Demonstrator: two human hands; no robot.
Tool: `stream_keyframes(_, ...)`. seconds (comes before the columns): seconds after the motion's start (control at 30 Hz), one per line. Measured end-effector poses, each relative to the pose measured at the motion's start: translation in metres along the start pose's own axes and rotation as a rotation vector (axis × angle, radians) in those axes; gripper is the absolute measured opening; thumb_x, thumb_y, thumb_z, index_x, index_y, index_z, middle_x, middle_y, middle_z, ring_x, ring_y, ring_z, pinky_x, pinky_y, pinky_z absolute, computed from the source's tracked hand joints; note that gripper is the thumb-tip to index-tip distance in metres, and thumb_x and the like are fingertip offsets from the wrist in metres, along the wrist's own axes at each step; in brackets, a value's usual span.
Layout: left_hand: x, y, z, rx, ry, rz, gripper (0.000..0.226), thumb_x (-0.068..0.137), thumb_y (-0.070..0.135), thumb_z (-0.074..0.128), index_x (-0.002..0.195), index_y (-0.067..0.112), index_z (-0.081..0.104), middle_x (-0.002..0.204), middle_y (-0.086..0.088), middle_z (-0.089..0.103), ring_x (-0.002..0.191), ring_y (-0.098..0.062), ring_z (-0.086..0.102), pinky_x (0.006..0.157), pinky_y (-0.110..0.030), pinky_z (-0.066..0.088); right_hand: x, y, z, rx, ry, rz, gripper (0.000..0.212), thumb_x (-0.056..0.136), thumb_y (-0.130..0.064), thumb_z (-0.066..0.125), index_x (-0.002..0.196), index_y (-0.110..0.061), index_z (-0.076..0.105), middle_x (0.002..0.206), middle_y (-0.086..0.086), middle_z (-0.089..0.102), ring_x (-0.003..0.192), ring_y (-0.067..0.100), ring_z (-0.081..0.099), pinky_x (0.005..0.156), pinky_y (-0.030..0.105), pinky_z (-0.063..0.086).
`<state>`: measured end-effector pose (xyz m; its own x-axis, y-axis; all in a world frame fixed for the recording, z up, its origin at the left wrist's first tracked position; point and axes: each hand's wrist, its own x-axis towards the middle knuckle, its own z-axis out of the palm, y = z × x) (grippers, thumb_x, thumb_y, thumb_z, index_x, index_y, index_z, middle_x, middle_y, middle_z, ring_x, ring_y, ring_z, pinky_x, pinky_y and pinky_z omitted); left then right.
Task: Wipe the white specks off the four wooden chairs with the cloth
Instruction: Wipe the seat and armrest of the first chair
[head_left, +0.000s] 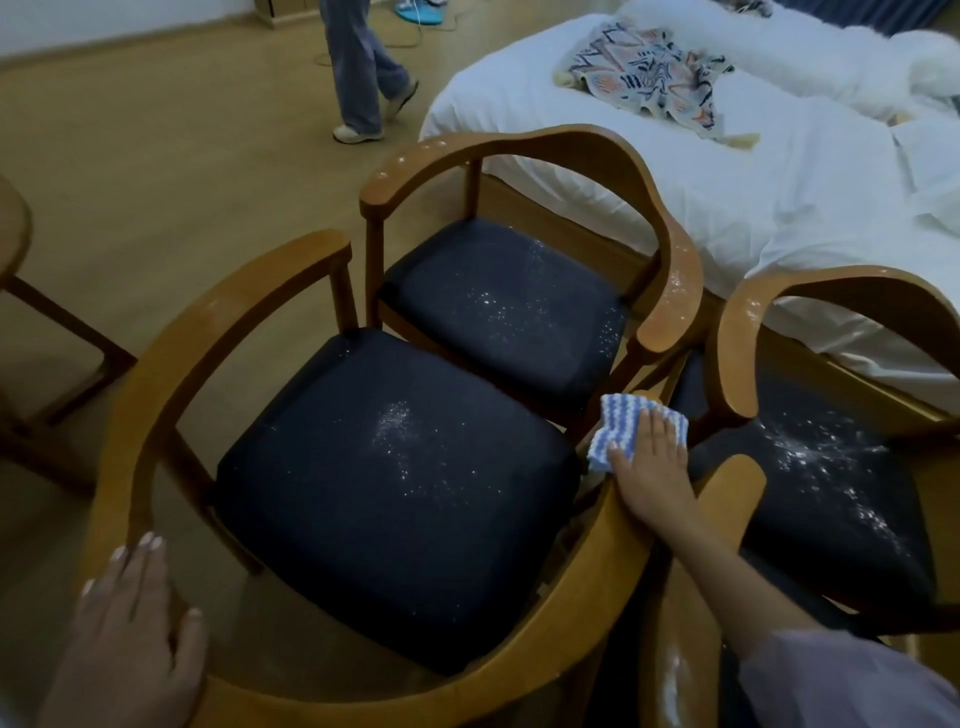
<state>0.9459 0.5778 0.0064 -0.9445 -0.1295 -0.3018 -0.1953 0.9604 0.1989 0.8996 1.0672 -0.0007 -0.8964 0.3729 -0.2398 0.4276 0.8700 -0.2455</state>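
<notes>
While the white bed (727, 218) fills the far right, we stand over three wooden chairs, with a fourth chair (13, 228) barely showing at the left edge. Little looks done, we judge: the near chair (171, 364), far chair (571, 150) and right chair (841, 291) all carry white specks (392, 421) on their dark seats, and the far armrests too. Our right hand (649, 467) presses the striped cloth (615, 415) flat, fingers straight, onto the near chair's right arm; our left hand (135, 618) rests spread on its back rail.

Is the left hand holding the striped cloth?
No, the right hand presses the cloth on an armrest; the left hand rests on the chair rail.
</notes>
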Motion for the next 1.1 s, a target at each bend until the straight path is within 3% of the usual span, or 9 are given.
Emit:
stream_keyframes(0.17,-0.009,0.004,-0.003,-0.099,0.051,-0.049,0.069,0.09,0.026,0.056,0.147,0.005,0.022,0.155,-0.012,0.021,0.143,-0.029,0.015,0.115,-0.046,0.011,0.015,0.004,-0.006,0.025,0.0,-0.014,0.07,0.102,-0.046,0.028,0.153,-0.015,-0.008,0.161,0.001,-0.014,0.147,0.016,-0.014,0.119,0.038,-0.006)
stream_keyframes(0.33,-0.011,0.011,-0.014,-0.08,-0.03,-0.104,0.074,0.095,0.044,0.036,0.15,0.011,-0.001,0.159,-0.004,-0.004,0.145,-0.02,-0.006,0.118,-0.038,0.002,-0.028,0.001,0.011,0.048,-0.014,-0.012,0.072,0.1,-0.048,0.028,0.153,-0.017,-0.011,0.16,-0.002,-0.016,0.146,0.012,-0.017,0.12,0.038,-0.006)
stream_keyframes(0.53,-0.021,0.016,-0.014,-0.104,0.054,-0.111,0.075,0.094,0.047,0.038,0.15,0.015,-0.002,0.159,-0.002,-0.002,0.145,-0.018,-0.006,0.115,-0.038,-0.002,-0.106,-0.02,0.029,-0.058,-0.154,-0.03,0.072,0.099,-0.051,0.023,0.141,-0.026,-0.031,0.149,-0.008,-0.037,0.141,0.01,-0.028,0.117,0.034,-0.014)
stream_keyframes(0.7,-0.027,0.017,-0.013,-0.134,0.066,-0.092,0.073,0.094,0.048,0.031,0.151,0.014,0.0,0.159,-0.003,-0.003,0.145,-0.018,-0.007,0.116,-0.037,-0.003,-0.126,-0.023,0.035,-0.067,-0.234,-0.086,0.076,0.089,-0.063,0.011,0.14,-0.028,-0.035,0.144,-0.013,-0.044,0.137,0.006,-0.036,0.117,0.034,-0.018)
stream_keyframes(0.8,-0.028,0.016,-0.014,-0.144,0.06,-0.086,0.073,0.094,0.048,0.031,0.151,0.014,-0.001,0.159,-0.002,-0.003,0.145,-0.018,-0.008,0.117,-0.038,-0.002,-0.113,-0.02,0.032,-0.073,-0.175,-0.099,0.078,0.088,-0.063,0.013,0.144,-0.028,-0.029,0.148,-0.011,-0.038,0.14,0.007,-0.03,0.116,0.033,-0.016)
stream_keyframes(0.97,-0.03,0.014,-0.011,-0.117,0.08,-0.081,0.076,0.092,0.054,0.026,0.151,0.015,-0.003,0.159,-0.002,-0.005,0.145,-0.019,-0.007,0.116,-0.037,-0.001,-0.055,-0.01,0.024,-0.067,-0.002,-0.032,0.073,0.099,-0.047,0.032,0.154,-0.017,-0.006,0.161,0.001,-0.012,0.147,0.015,-0.012,0.12,0.039,-0.006)
stream_keyframes(1.1,-0.03,0.016,-0.013,-0.092,0.077,-0.079,0.078,0.092,0.055,0.026,0.15,0.014,-0.006,0.159,-0.004,-0.007,0.145,-0.018,-0.01,0.116,-0.036,-0.002,-0.021,-0.008,0.015,-0.092,0.02,0.007,0.072,0.1,-0.042,0.034,0.154,-0.011,-0.003,0.162,0.006,-0.007,0.148,0.019,-0.008,0.12,0.041,-0.004)
